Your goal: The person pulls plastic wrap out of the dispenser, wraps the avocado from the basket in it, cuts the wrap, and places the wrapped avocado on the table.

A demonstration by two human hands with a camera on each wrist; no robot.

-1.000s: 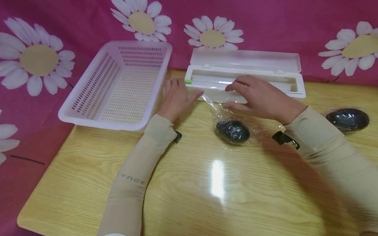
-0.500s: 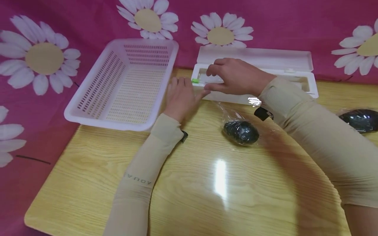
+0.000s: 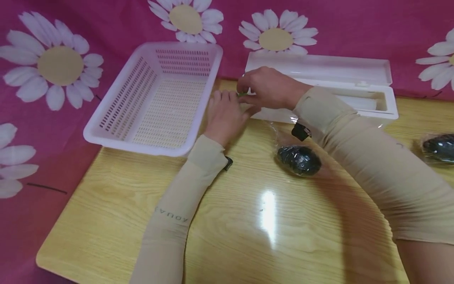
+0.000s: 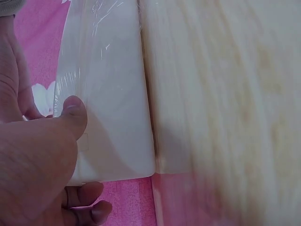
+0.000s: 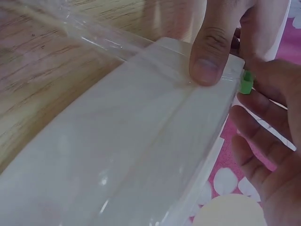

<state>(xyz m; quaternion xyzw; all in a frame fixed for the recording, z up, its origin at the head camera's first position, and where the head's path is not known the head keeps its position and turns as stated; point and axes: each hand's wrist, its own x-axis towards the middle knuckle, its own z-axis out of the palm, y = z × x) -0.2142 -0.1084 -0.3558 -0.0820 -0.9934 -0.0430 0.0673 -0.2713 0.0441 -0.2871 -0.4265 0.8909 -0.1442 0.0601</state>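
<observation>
A white cling film dispenser box (image 3: 384, 106) stands at the back of the table, lid raised, with a film roll (image 3: 358, 102) inside. My left hand (image 3: 227, 117) grips its left end, the thumb (image 4: 74, 113) on the front face and fingers curled round the end. My right hand (image 3: 271, 87) is over the same end, its fingers at a small green slider cutter (image 5: 246, 83), which it appears to pinch. Clear film (image 5: 99, 42) trails from the box front toward a dark, oval, film-wrapped item (image 3: 299, 160), possibly an avocado.
A white perforated plastic basket (image 3: 156, 150) stands left of the box, close beside my left hand. A second dark wrapped oval item (image 3: 440, 147) lies at the right edge of view. Behind the table (image 3: 227, 236) hangs a pink flowered cloth (image 3: 120, 23).
My right hand has moved left along the box from its middle to the green slider at the left end. The left hand stays at the box's end. The view has shifted slightly.
</observation>
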